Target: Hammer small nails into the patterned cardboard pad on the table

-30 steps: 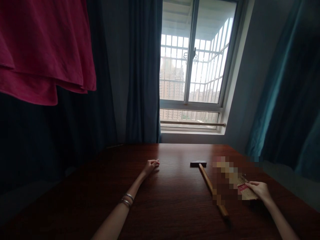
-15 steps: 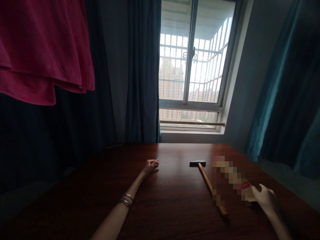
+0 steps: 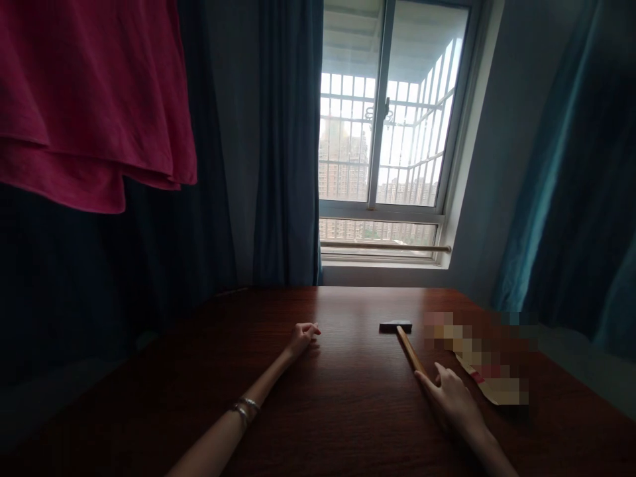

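On the brown table, a hammer lies with its dark head pointing away and its wooden handle running toward me. My right hand is over the lower handle, thumb on the left side and fingers on the right, closed around it; the handle's end is hidden beneath. A tan piece with a red band, partly pixelated, lies beside that hand. My left hand rests on the tabletop left of the hammer, fingers curled in and nothing visible in them. Bracelets circle the left wrist.
A window with outside bars stands beyond the table's far edge. Dark blue curtains hang on both sides of it. A pink cloth hangs at upper left.
My right hand has let go of the tan piece and moved left onto the hammer's handle. The left hand stays curled in about the same place. The view has shifted slightly.
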The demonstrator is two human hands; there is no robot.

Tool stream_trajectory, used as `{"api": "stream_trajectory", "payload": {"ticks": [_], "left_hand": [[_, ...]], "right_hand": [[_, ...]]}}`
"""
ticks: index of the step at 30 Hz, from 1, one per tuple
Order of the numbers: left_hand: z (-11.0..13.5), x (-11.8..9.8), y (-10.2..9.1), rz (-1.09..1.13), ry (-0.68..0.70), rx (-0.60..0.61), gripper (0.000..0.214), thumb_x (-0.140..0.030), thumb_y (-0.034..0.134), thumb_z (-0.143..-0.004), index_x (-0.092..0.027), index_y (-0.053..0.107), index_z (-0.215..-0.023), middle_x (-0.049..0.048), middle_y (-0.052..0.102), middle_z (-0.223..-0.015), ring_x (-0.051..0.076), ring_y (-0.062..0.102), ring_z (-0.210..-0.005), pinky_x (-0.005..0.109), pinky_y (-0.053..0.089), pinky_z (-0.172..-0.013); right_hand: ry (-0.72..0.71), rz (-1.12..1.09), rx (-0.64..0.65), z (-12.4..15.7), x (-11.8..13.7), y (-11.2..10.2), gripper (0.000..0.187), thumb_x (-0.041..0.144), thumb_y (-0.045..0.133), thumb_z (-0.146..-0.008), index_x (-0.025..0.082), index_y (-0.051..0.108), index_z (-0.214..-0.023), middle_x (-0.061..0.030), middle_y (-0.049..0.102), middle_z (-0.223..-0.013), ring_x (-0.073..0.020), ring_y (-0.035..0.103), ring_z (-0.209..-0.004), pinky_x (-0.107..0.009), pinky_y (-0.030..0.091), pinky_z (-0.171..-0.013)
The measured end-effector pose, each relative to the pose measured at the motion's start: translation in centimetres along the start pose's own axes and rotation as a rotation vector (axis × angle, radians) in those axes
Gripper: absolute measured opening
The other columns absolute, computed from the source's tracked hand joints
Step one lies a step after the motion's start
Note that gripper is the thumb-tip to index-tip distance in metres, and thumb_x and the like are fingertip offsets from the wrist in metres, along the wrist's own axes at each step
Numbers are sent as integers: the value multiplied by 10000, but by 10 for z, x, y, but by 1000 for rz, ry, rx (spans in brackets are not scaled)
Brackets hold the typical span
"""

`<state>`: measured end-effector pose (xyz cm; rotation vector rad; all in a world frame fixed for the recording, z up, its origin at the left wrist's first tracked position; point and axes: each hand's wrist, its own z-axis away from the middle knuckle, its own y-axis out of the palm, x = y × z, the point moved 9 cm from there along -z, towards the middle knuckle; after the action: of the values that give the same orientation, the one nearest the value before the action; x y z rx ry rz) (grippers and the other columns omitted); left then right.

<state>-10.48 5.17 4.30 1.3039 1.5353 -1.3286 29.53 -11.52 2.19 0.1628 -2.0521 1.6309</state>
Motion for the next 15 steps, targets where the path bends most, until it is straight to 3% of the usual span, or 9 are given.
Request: {"api": "stream_trajectory", "payload": {"ticks": [8,15], "left_hand": [[28,-47,37,-184,137,197,494,-535,440,-796,-139,712,-679,84,706,-741,220,626,-729,308,453,-685],[69,-85,78,13,68,399,481,-562,485,-773,-129,678,-690,103,685,-719,202,611,-662,268,417,-522]], "right_hand": [[-73,-2,-16,3,30,7,343,379,439,-803,160,603,-1010,-144,658,-987,-285,595,-1004,-341,421,-832],[-5,-239,-19,21,52,3,353,405,523,-737,185,643,-986,-123,680,-1034,-291,590,-1025,-323,436,-841]]}}
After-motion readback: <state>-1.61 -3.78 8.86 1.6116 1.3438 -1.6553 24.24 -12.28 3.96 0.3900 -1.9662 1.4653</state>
